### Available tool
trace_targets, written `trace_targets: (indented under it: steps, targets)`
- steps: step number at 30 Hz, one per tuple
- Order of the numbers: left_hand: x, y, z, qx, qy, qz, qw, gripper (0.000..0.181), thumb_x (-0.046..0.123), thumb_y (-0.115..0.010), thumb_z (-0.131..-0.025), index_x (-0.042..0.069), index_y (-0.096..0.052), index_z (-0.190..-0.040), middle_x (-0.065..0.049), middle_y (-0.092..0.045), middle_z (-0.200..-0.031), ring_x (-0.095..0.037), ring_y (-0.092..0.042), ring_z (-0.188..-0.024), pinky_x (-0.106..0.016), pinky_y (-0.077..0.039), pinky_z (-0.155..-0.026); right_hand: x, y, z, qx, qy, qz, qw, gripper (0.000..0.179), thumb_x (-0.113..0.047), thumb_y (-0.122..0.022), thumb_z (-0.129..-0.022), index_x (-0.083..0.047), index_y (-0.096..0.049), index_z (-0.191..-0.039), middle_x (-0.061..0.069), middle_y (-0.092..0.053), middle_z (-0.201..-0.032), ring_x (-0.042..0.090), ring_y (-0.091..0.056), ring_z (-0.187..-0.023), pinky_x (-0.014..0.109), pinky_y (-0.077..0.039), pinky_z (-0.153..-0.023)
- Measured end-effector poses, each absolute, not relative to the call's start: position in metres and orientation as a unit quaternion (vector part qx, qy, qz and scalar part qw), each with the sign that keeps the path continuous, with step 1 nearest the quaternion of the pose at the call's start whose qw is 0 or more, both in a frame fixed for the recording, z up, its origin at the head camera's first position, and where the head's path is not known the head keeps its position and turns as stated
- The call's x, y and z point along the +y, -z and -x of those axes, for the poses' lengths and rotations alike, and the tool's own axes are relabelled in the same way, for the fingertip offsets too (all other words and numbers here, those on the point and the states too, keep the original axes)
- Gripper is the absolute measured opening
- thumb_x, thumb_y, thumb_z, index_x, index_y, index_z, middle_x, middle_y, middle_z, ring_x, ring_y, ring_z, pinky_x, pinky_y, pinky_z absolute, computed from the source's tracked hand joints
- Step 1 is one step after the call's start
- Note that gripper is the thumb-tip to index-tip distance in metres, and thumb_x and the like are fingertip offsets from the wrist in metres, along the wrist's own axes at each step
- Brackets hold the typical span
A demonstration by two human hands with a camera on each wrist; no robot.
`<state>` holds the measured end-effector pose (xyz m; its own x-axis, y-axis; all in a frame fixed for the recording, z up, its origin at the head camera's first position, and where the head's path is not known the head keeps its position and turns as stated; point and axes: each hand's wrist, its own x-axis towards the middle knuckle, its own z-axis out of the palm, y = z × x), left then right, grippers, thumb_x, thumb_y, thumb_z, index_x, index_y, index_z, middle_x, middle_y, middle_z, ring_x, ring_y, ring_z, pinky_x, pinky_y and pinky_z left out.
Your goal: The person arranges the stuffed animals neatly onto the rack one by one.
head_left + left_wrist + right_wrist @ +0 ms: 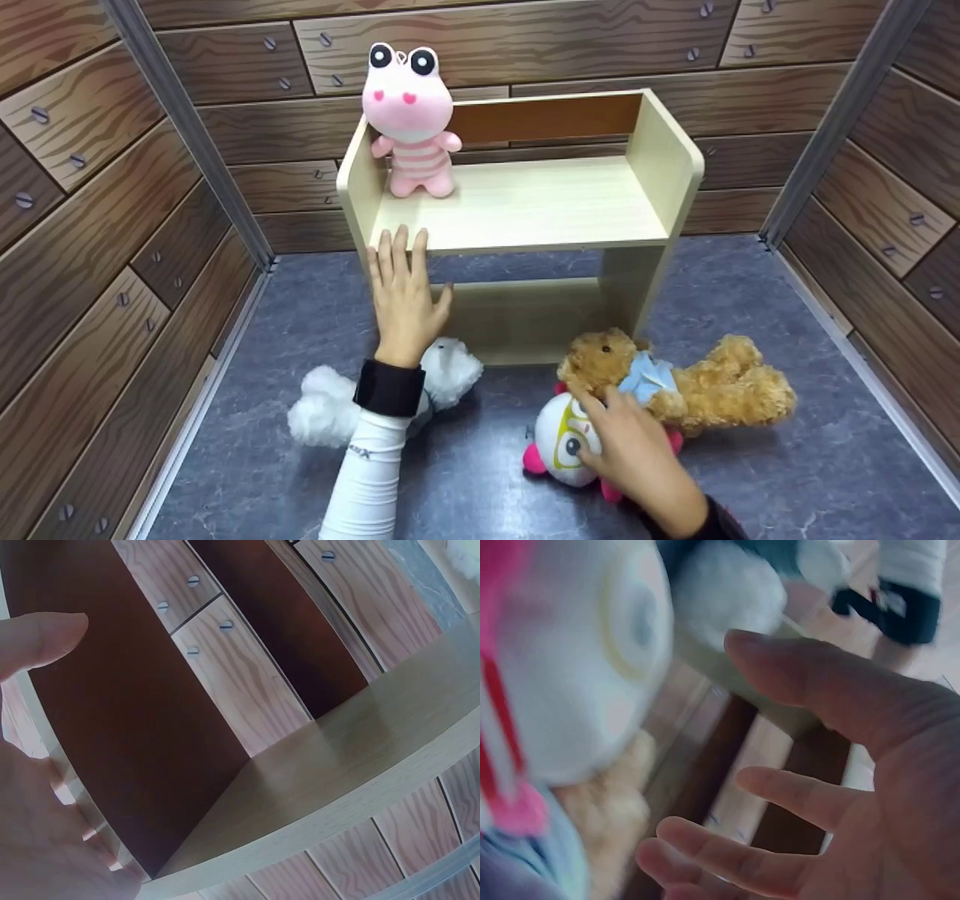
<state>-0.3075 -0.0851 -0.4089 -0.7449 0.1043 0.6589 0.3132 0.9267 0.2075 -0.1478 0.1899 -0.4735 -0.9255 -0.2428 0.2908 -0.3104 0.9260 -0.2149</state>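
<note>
My left hand (405, 300) lies with straight fingers over the left front corner of a small pale wooden shelf (540, 202); in the left wrist view its thumb (45, 641) sticks out beside the shelf. Over a white round-headed plush doll with yellow glasses (559, 442) and pink limbs hovers my right hand (637, 450), its fingers spread. The right wrist view shows the doll's white head (577, 652) beside the spread fingers, with nothing between them. A pink frog-like plush toy (411, 120) stands upright on the shelf's top board at the left.
A brown teddy bear (720, 382) with a blue bow lies right of the doll, touching it. On the floor at the left, partly behind my left forearm, lies a white plush toy (330, 409). Wood-patterned walls (90, 247) enclose the grey floor (247, 480).
</note>
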Motion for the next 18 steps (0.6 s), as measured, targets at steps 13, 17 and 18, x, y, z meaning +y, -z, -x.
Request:
trace_targets:
  steps: [13, 17, 18]
  targets:
    - [-0.085, 0.408, 0.307, -0.926, 0.146, 0.110, 0.331, 0.084, 0.032, -0.077, -0.081, 0.008, -0.036, -0.150, -0.020, -0.030, -0.157, -0.040, -0.018, -0.149, -0.052, -0.001, -0.124, 0.185, 0.514, 0.145, -0.976, -0.143, -0.117, 0.115, 0.084, -0.002, -0.085, -0.054, -0.011, -0.061, -0.133, 0.030, -0.057, -0.114, 0.044, -0.059, -0.098, 0.053, -0.056, -0.061]
    - [-0.085, 0.408, 0.307, -0.925, 0.151, 0.110, 0.330, 0.084, 0.031, -0.078, -0.080, 0.008, -0.037, -0.150, -0.020, -0.030, -0.157, -0.040, -0.017, -0.149, -0.051, 0.000, -0.124, 0.186, 0.517, 0.145, -0.977, -0.136, -0.114, 0.120, 0.080, 0.003, -0.079, -0.056, -0.012, -0.061, -0.133, 0.029, -0.059, -0.105, 0.042, -0.059, -0.091, 0.050, -0.055, -0.057]
    - [-0.085, 0.408, 0.307, -0.925, 0.152, 0.110, 0.329, 0.085, 0.031, -0.078, -0.080, 0.008, -0.037, -0.150, -0.020, -0.030, -0.157, -0.040, -0.017, -0.149, -0.051, 0.000, -0.124, 0.186, 0.518, 0.146, -0.977, -0.133, -0.115, 0.123, 0.080, 0.005, -0.079, -0.057, -0.012, -0.061, -0.133, 0.029, -0.059, -0.103, 0.041, -0.059, -0.090, 0.049, -0.054, -0.056]
